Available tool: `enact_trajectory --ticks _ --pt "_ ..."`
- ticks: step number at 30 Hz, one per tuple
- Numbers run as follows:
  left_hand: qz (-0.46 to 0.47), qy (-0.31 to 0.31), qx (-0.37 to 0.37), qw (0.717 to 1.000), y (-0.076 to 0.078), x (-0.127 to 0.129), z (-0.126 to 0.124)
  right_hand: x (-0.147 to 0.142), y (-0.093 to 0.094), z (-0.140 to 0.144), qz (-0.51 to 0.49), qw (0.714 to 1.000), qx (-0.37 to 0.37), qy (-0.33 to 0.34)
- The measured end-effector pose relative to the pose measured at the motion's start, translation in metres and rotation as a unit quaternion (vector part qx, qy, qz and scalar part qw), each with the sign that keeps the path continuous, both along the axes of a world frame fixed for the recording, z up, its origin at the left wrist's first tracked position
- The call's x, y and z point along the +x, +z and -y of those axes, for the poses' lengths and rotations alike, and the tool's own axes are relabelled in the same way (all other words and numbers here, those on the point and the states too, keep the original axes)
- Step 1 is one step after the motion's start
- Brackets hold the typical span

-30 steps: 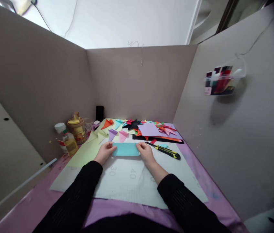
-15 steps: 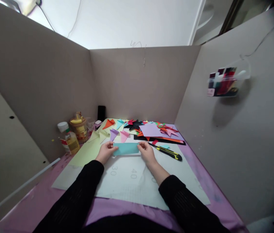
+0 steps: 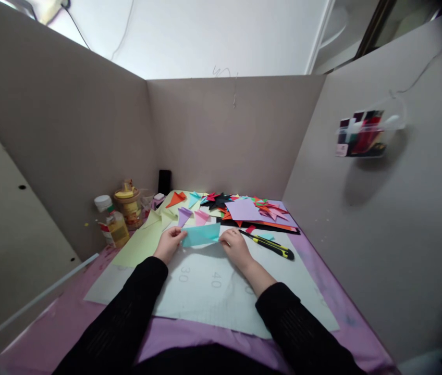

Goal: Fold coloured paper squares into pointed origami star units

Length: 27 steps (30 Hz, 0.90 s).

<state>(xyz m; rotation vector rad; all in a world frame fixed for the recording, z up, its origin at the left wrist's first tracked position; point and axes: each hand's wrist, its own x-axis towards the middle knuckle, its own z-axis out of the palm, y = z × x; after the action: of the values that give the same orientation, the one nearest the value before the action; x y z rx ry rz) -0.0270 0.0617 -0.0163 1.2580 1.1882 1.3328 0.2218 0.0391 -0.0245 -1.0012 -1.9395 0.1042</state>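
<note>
A grey cutting mat [image 3: 283, 291] is lying on the pink table [image 3: 49, 323], with a yellow-green sheet [image 3: 138, 245] at its left. Over the mat, the left hand [image 3: 169, 244] and right hand [image 3: 235, 246] are each pinching one end of a teal paper strip [image 3: 201, 235], which is stretching between them, lifted. A knife [image 3: 270, 244] is lying just right of the right hand.

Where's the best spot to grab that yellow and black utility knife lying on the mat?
Grip the yellow and black utility knife around the middle of its long handle, coming from above with the right hand, which is nearest. It lies flat on the grey cutting mat, slanted, so pinch across its narrow width.
</note>
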Motion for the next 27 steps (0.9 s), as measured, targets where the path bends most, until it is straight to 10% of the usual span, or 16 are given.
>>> enact_trajectory --ticks 6,12,16,22,27 --pt "0.031 -0.016 0.004 0.999 -0.001 0.002 -0.001 -0.001 0.002 0.005 0.162 0.984 0.045 -0.062" --pt "0.050 -0.051 -0.009 0.997 0.000 0.009 0.005 -0.033 0.002 0.020 0.246 0.967 0.066 0.028" --pt "-0.086 0.037 0.048 0.994 -0.003 0.006 0.006 -0.022 0.005 0.016 0.224 0.972 0.040 0.060" --pt "-0.435 -0.059 0.255 0.862 -0.001 0.008 0.022 0.003 0.008 0.017 0.207 0.972 -0.027 0.110" --pt "-0.534 -0.174 0.270 0.782 0.003 0.007 0.041 -0.010 0.006 0.024 0.172 0.970 -0.057 0.161"
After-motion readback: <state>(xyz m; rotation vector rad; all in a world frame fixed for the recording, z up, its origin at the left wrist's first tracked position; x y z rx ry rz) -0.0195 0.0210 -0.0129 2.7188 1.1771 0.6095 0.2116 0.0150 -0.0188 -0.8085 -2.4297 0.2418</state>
